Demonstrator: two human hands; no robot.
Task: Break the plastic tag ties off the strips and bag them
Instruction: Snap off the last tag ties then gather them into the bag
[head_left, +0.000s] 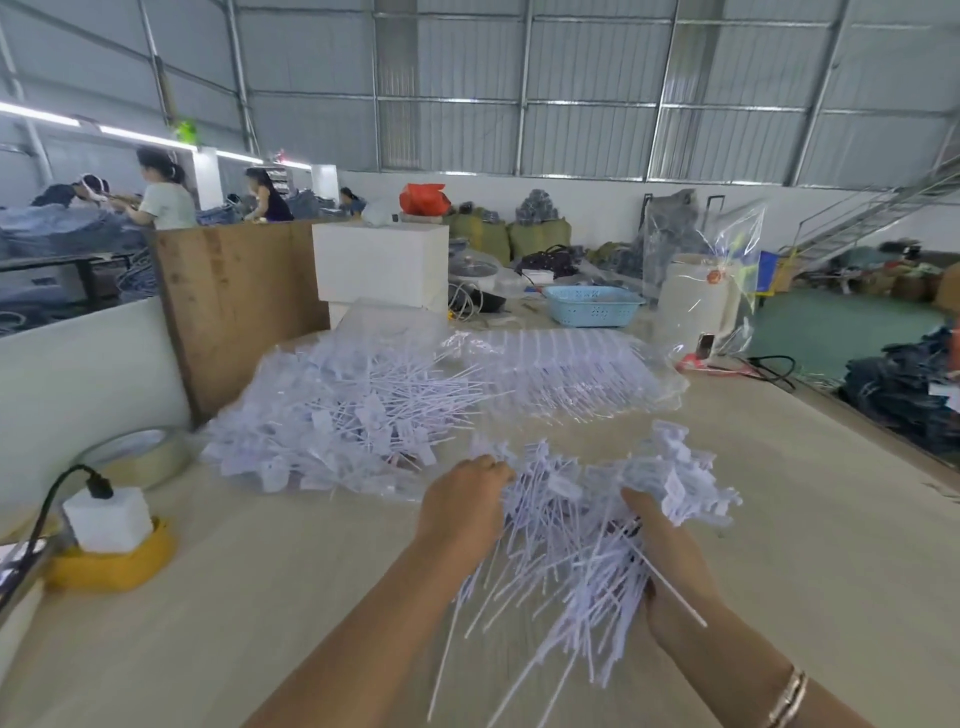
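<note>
Two hands gather one loose bunch of white tag ties (582, 540) above the pale table (270, 597). The left hand (462, 512) grips its ten o'clock side; the right hand (670, 566), curled, holds its three o'clock side. At twelve o'clock, a clear bag (353, 410) holds more ties.

Bright, even daylight; tube lights (140, 136) glare at upper left; wide-angle bending and soft blur at edges
</note>
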